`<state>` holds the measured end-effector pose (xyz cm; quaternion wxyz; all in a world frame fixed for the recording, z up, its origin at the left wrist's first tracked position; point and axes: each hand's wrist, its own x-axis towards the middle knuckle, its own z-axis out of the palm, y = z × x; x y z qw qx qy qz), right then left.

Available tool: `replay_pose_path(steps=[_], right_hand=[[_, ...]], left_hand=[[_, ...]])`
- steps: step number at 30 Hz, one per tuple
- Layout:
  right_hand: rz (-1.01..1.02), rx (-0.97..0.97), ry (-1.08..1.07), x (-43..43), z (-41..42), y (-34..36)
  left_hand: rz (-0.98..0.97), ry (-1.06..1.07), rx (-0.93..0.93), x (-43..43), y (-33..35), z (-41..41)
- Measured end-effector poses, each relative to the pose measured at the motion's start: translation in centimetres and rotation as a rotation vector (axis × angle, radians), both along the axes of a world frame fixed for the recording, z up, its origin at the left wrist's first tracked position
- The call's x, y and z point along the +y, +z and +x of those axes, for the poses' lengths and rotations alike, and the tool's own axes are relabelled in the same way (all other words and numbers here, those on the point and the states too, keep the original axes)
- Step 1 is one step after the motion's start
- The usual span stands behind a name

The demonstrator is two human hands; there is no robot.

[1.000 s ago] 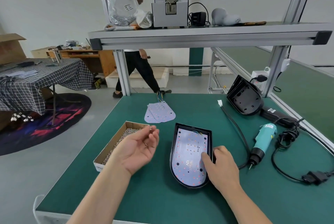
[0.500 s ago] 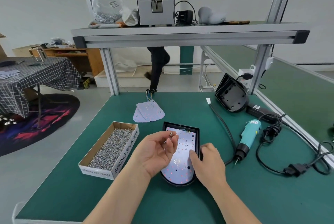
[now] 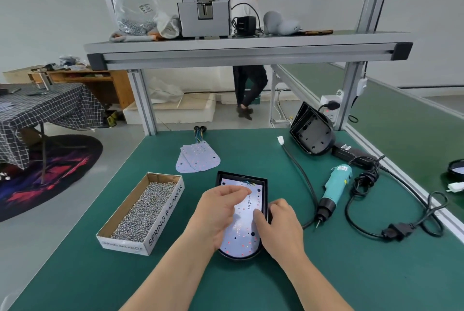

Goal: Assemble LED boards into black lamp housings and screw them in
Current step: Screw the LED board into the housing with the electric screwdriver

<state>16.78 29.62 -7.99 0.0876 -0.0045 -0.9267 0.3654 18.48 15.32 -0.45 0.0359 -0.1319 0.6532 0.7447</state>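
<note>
left grip [image 3: 221,212] bunching its fingertips over the led board [image 3: 241,237], right grip [image 3: 280,230] steadying the black lamp housing [image 3: 241,175]

head view: the left grip is hovering over the board's upper part with fingertips drawn together, probably placing a screw, though whether one is sitting between them i cannot tell. the right grip is clasping the housing's right wall, thumb lying on the board, likely keeping both from sliding. the board is lying flat inside the housing, which is sitting on the counter [image 3: 326,273] just in front of the person. the box of screws [image 3: 163,217] is waiting just beside the left arm and the electric screwdriver [image 3: 335,186] is lying near the right, each seemingly in easy reach. spare led boards [image 3: 198,157] are resting farther back.
</note>
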Motion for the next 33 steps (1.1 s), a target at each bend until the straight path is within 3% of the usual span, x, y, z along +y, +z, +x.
replay_pose_path(steps=[3,7,10,12,15,17,20,23,26,30,33], right_hand=[[-0.014,0.013,-0.007,-0.1,0.1,0.1],[0.0,0.034,-0.003,0.0,0.2,0.3],[-0.081,0.06,0.063,-0.2,0.8,0.6],[-0.215,0.175,0.077,0.4,1.3,1.2],[-0.269,0.371,-0.211,4.6,-0.6,3.3],[-0.066,0.162,-0.397,9.0,-3.3,4.9],[0.181,-0.275,-0.454,12.7,-6.8,6.1],[0.197,-0.361,-0.453,12.9,-8.8,5.6],[-0.086,-0.359,-0.52,13.1,-9.6,4.6],[-0.834,-0.293,-0.41,13.1,-8.0,4.5],[-1.285,-0.192,-0.258,11.7,-5.9,5.5]], left_hand=[[-0.41,0.026,0.138,1.7,-1.2,-1.0],[-0.713,0.088,0.137,2.9,-3.3,-1.8],[-0.728,0.139,0.111,2.5,-3.8,-2.3],[-0.716,0.161,0.113,2.0,-4.3,-2.5],[-0.642,0.165,0.102,1.6,-4.8,-2.3],[-0.586,0.153,0.091,1.4,-5.0,-2.4],[-0.441,0.158,0.079,1.1,-5.0,-2.3],[-0.304,0.149,0.042,0.4,-4.8,-2.4],[-0.222,0.134,-0.014,-0.3,-4.6,-2.7],[-0.147,0.12,-0.061,-0.6,-4.5,-3.0],[-0.11,0.137,-0.089,-0.7,-4.6,-3.2]])
